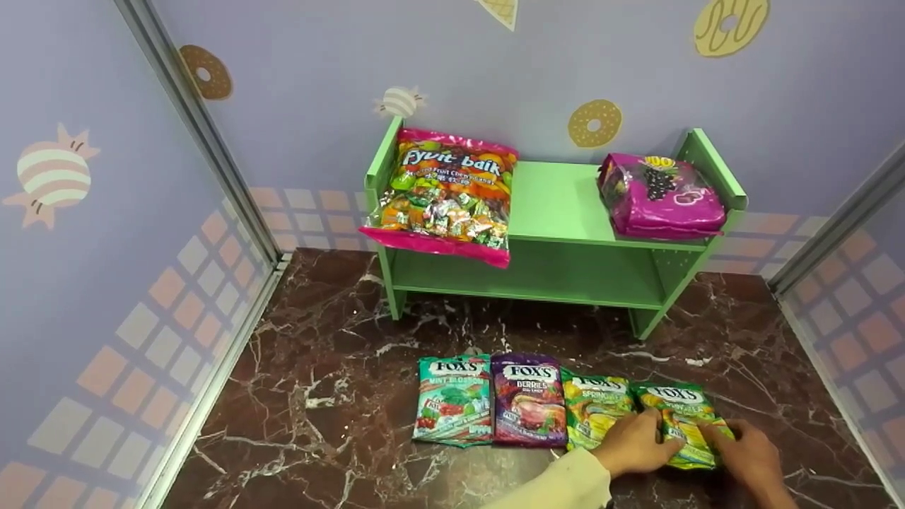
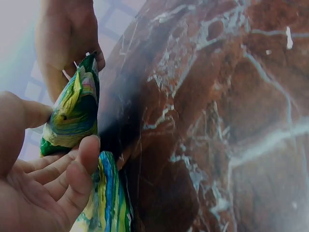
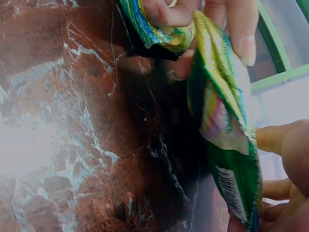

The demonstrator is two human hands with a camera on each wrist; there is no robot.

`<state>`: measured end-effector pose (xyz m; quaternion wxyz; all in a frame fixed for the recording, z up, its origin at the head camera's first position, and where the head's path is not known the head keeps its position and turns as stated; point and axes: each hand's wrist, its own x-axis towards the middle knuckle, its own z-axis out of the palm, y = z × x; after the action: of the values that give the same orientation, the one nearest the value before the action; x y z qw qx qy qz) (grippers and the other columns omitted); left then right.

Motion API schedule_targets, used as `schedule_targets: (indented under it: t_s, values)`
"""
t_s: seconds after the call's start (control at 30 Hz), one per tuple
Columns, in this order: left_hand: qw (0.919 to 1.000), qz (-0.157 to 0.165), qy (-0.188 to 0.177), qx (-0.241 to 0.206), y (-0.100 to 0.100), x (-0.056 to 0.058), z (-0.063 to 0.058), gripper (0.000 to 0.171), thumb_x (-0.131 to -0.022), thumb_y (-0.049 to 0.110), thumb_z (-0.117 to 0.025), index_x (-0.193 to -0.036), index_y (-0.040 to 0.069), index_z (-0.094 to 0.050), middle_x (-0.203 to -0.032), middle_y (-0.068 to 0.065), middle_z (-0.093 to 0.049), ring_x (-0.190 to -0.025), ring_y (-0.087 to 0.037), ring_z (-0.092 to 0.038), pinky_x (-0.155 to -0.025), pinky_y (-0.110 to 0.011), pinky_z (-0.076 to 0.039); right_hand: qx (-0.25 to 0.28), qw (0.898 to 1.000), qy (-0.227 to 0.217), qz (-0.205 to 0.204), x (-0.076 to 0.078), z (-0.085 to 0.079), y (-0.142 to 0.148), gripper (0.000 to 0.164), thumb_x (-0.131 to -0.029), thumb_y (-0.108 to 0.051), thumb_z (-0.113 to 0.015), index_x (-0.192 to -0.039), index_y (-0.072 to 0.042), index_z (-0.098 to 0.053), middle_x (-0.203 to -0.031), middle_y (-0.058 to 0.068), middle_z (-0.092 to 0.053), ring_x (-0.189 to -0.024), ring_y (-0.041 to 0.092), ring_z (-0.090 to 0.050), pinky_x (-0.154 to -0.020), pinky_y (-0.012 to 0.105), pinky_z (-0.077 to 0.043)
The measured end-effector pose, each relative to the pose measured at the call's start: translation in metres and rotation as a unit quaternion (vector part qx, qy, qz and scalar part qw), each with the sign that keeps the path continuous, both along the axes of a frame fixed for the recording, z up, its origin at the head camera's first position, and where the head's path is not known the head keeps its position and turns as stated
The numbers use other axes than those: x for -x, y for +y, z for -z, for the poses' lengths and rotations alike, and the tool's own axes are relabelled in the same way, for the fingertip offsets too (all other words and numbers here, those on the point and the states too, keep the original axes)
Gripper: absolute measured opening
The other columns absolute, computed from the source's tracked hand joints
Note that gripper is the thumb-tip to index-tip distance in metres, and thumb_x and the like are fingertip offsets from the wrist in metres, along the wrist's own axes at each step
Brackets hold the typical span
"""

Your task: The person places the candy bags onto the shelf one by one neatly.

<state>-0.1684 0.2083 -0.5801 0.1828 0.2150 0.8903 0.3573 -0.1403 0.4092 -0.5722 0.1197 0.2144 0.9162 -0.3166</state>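
Both of my hands hold a green-and-yellow FOX'S candy bag [image 1: 680, 417], the rightmost of a row on the floor. My left hand [image 1: 636, 442] grips its left side, thumb toward me and fingers spread over it. On the other side, my right hand [image 1: 749, 452] pinches the bag's right edge. The right wrist view has this bag [image 3: 224, 140] tilted up on edge, with a dark shadow on the marble under it. Beside my left fingers lies a similar green-and-yellow bag [image 1: 597, 406], partly covered by that hand. Further left are a purple Berries bag [image 1: 529, 406] and a teal Mint Blossom bag [image 1: 454, 406].
Behind the row stands a green two-tier shelf [image 1: 558, 198]. On its top, a large Fruit baik candy bag [image 1: 452, 191] leans at the left, overhanging the front, and a purple candy bag [image 1: 664, 201] lies at the right. Lilac walls [image 1: 311, 92] enclose the dark marble floor [image 1: 318, 424].
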Motion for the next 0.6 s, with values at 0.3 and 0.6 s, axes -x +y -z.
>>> schedule_targets:
  t_s: [0.3, 0.6]
  values:
    - [0.9997, -0.006, 0.014, -0.02, 0.001, -0.004, -0.005, 0.023, -0.092, 0.046, -0.06, -0.092, 0.024, -0.054, -0.07, 0.01, -0.05, -0.061, -0.005, -0.048, -0.056, -0.022, -0.038, -0.005, 0.999, 0.033, 0.031, -0.004, -0.004, -0.007, 0.08, -0.094, -0.057, -0.047, -0.133, 0.013, -0.043, -0.131, 0.038, -0.047, -0.117, 0.055, -0.045, -0.094, 0.061, -0.039]
    - [0.9978, 0.0, 0.066, -0.005, -0.003, -0.005, -0.01, 0.024, -0.093, 0.046, -0.058, -0.103, 0.025, -0.054, -0.074, 0.011, -0.055, -0.064, -0.003, -0.053, -0.056, -0.02, -0.039, -0.013, 0.993, 0.096, 0.073, -0.005, -0.002, -0.017, 0.057, -0.099, -0.037, -0.048, -0.131, 0.01, -0.048, -0.124, 0.036, -0.052, -0.11, 0.049, -0.052, -0.09, 0.058, -0.04]
